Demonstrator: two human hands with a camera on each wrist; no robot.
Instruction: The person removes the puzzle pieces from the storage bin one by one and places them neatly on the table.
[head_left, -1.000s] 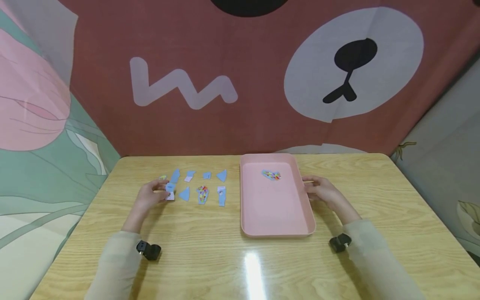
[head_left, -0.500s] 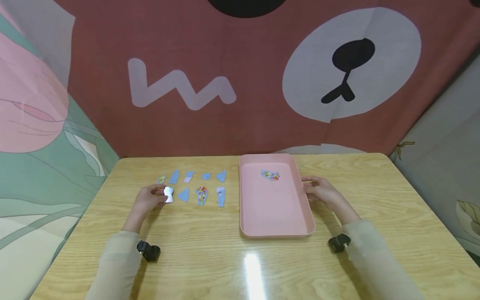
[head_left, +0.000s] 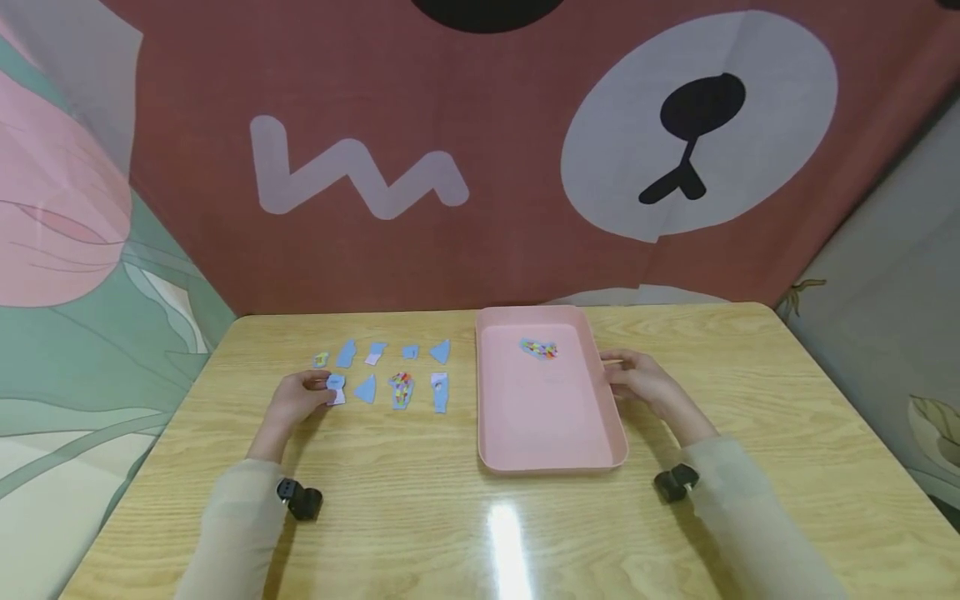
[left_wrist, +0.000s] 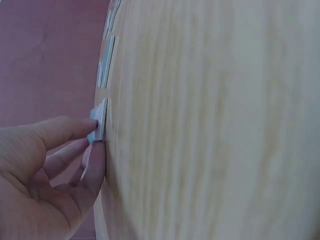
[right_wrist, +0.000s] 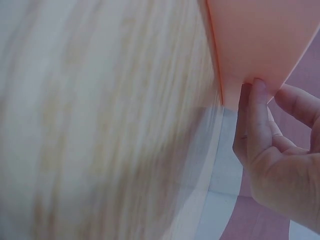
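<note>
two hands work the table [head_left: 420, 500]: the left hand [head_left: 296, 402] pinches a small paper piece [head_left: 335, 387] (blue-and-white) while the right hand [head_left: 637, 385] touches the pink tray [head_left: 551, 454] with relaxed fingers.

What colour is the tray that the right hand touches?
The tray is plain pale pink; the right hand rests at its edge. The head view shows it best.

Both forearms, in pale sleeves, stretch forward and lie low, each with a small black camera at the wrist. The left hand [head_left: 298, 397] sits palm-inward with thumb and fingers [left_wrist: 60, 131] curled together in a pinch. The right hand [head_left: 642, 383] lies well apart from it, its fingers [right_wrist: 256, 116] loosely bent, the tips pressed forward.
</note>
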